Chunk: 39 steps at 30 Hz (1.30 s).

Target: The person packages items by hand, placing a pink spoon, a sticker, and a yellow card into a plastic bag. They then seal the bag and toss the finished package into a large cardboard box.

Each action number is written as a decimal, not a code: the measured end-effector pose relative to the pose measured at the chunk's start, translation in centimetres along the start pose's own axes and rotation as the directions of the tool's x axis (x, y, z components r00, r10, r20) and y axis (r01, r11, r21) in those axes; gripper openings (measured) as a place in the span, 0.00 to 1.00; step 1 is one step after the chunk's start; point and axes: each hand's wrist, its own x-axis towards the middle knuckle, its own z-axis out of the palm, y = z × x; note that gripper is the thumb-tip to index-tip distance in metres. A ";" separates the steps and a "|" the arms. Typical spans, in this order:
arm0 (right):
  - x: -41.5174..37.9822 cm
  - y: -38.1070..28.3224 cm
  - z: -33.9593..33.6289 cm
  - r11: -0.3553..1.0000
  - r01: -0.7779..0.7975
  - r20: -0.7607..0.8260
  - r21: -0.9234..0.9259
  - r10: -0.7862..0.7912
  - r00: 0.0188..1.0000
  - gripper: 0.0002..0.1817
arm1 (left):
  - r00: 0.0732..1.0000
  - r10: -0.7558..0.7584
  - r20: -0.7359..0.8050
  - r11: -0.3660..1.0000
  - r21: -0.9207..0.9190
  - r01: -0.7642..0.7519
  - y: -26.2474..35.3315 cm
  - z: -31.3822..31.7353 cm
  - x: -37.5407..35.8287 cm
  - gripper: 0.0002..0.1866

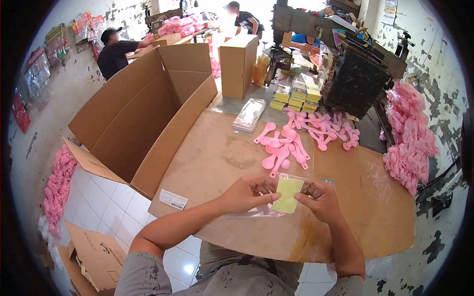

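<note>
Between both hands, low over the cardboard-covered table [187, 153], is a yellow card [288, 194] with clear plastic at its edges. My left hand [257, 191] pinches its left side, thumb on the front. On the right edge my right hand [317, 196] is closed in the same way. Clear plastic [261, 212] lies beneath my left hand. Just beyond the hands is a pile of pink spoons [284, 148], with more pink spoons [333, 128] behind it. A stack of clear plastic bags [250, 114] lies further left.
A large open carton [173, 133] stands at the left, a closed box [238, 66] behind the table. Stacks of yellow cards [296, 93] sit near a dark machine [355, 81]. Pink bundles [407, 138] hang right. Two people [116, 54] [247, 22] are in the background.
</note>
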 end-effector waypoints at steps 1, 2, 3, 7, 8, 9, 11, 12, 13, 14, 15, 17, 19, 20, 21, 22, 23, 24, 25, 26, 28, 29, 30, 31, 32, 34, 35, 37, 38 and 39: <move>0.0 0.0 0.2 1.000 0.002 -0.001 0.028 -0.002 1.000 0.15 | 0.999 -0.032 0.014 0.996 0.087 0.031 -0.3 -0.2 0.1 0.10; 0.0 0.1 0.3 0.998 0.003 -0.002 0.056 -0.003 1.000 0.15 | 0.999 -0.037 0.022 0.998 0.051 0.036 -0.6 -0.3 0.1 0.10; -0.1 0.2 0.3 0.996 0.001 -0.001 0.090 -0.001 1.000 0.15 | 0.999 -0.042 0.031 0.999 0.013 0.041 -1.0 -0.4 0.2 0.10; 0.0 0.0 -0.6 0.999 0.035 -0.004 -0.016 -0.035 0.999 0.17 | 0.999 0.020 -0.039 0.999 -0.029 -0.021 0.2 -1.7 0.2 0.09; 0.0 -0.2 -1.2 0.993 0.053 -0.005 -0.104 -0.054 0.999 0.17 | 0.967 0.108 -0.230 0.994 0.003 -0.110 0.1 -2.7 0.3 0.10; 0.1 -0.1 -2.0 0.987 0.047 -0.036 -0.156 -0.054 0.998 0.18 | 0.891 0.195 -0.409 0.980 0.050 -0.192 0.2 -3.8 0.4 0.11; 0.0 0.3 -3.9 0.967 0.029 -0.098 -0.255 -0.055 0.994 0.20 | 0.577 0.281 -0.767 0.887 -0.021 -0.461 3.0 -5.5 1.0 0.16; 0.0 0.2 -4.7 0.923 0.019 -0.120 -0.383 -0.070 0.990 0.21 | 0.544 0.307 -0.781 0.844 -0.041 -0.535 3.8 -5.9 1.0 0.17; 0.1 -0.2 -5.6 0.863 0.004 -0.139 -0.504 -0.085 0.987 0.22 | 0.509 0.327 -0.796 0.794 -0.061 -0.605 4.4 -6.2 0.9 0.19; 0.1 -0.3 -6.5 0.787 -0.014 -0.156 -0.617 -0.104 0.982 0.23 | 0.472 0.345 -0.811 0.737 -0.077 -0.671 4.7 -6.4 0.9 0.20; -0.2 0.2 -7.3 0.699 -0.030 -0.164 -0.715 -0.125 0.978 0.23 | 0.484 0.343 -0.805 0.800 -0.020 -0.600 3.8 -6.1 1.2 0.21; -0.6 1.4 -8.9 0.485 -0.068 -0.170 -0.872 -0.169 0.971 0.24 | 0.741 0.312 -0.595 0.950 0.212 -0.229 1.5 -5.8 1.1 0.22; -0.8 1.7 -9.9 0.579 -0.044 -0.121 -0.814 -0.095 0.988 0.22 | 0.900 0.246 -0.361 0.865 0.500 -0.036 0.2 -4.2 0.8 0.22; -0.8 1.8 -10.2 0.624 -0.037 -0.094 -0.781 -0.059 0.994 0.21 | 0.945 0.235 -0.228 0.776 0.630 -0.041 -0.1 -3.0 0.8 0.22; -0.7 1.8 -10.3 0.658 -0.063 -0.086 -0.750 -0.002 0.996 0.21 | 0.962 0.245 -0.120 0.690 0.718 -0.087 -0.7 -2.3 0.8 0.21; -0.5 1.8 -10.5 0.690 -0.093 -0.074 -0.718 0.056 0.996 0.20 | 0.971 0.240 -0.012 0.596 0.791 -0.138 -1.3 -1.8 0.9 0.20; -0.5 1.9 -10.7 0.719 -0.124 -0.059 -0.684 0.114 0.992 0.20 | 0.970 0.222 0.095 0.494 0.847 -0.196 -1.7 -1.4 0.9 0.20; -0.4 2.0 -10.8 0.729 -0.126 -0.066 -0.673 0.110 0.992 0.19 | 0.964 0.242 0.112 0.481 0.849 -0.220 -2.2 -1.3 1.1 0.19; -0.3 2.2 -10.9 0.740 -0.128 -0.073 -0.661 0.105 0.992 0.18 | 0.956 0.262 0.131 0.466 0.850 -0.244 -2.6 -1.2 1.2 0.18; -0.2 2.3 -10.9 0.751 -0.128 -0.081 -0.648 0.099 0.992 0.17 | 0.948 0.282 0.151 0.448 0.853 -0.269 -2.7 -1.2 1.4 0.17; -0.3 2.1 -10.8 0.759 -0.101 -0.101 -0.644 0.047 0.994 0.16 | 0.972 0.190 0.139 0.496 0.840 -0.217 -2.4 -1.2 1.8 0.16; -0.3 2.1 -10.7 0.762 -0.087 -0.108 -0.642 0.022 0.994 0.15 | 0.981 0.144 0.133 0.519 0.834 -0.189 -2.2 -1.1 2.0 0.16; -0.3 2.2 -10.8 0.745 -0.079 -0.115 -0.662 0.003 0.993 0.14 | 0.990 0.078 0.119 0.543 0.828 -0.142 -1.9 -1.2 2.4 0.15; -0.2 2.5 -11.0 0.728 -0.073 -0.121 -0.681 -0.014 0.993 0.13 | 0.994 0.010 0.105 0.564 0.820 -0.093 -1.6 -1.2 2.8 0.15; -0.3 2.6 -11.0 0.711 -0.069 -0.128 -0.700 -0.030 0.991 0.12 | 0.994 -0.059 0.094 0.583 0.811 -0.042 -1.4 -1.1 3.0 0.15; -0.4 2.5 -10.9 0.769 -0.085 -0.140 -0.634 -0.006 0.990 0.11 | 0.993 -0.103 0.066 0.623 0.782 0.013 -1.4 -1.2 3.2 0.14; -0.4 2.4 -10.8 0.795 -0.092 -0.148 -0.599 0.004 0.989 0.10 | 0.991 -0.123 0.054 0.640 0.767 0.038 -1.3 -1.4 3.3 0.13; -0.3 1.9 -10.5 0.817 -0.074 -0.157 -0.573 -0.021 0.987 0.09 | 0.994 -0.086 0.066 0.661 0.751 0.007 -1.3 -1.6 3.1 0.12; -0.2 1.7 -10.3 0.827 -0.064 -0.160 -0.559 -0.031 0.987 0.09 | 0.995 -0.068 0.069 0.672 0.740 -0.005 -1.4 -1.6 3.0 0.12; -0.2 1.9 -9.9 0.883 -0.067 -0.162 -0.465 -0.011 0.987 0.09 | 0.996 -0.012 0.084 0.664 0.746 -0.055 -1.6 -1.6 2.8 0.11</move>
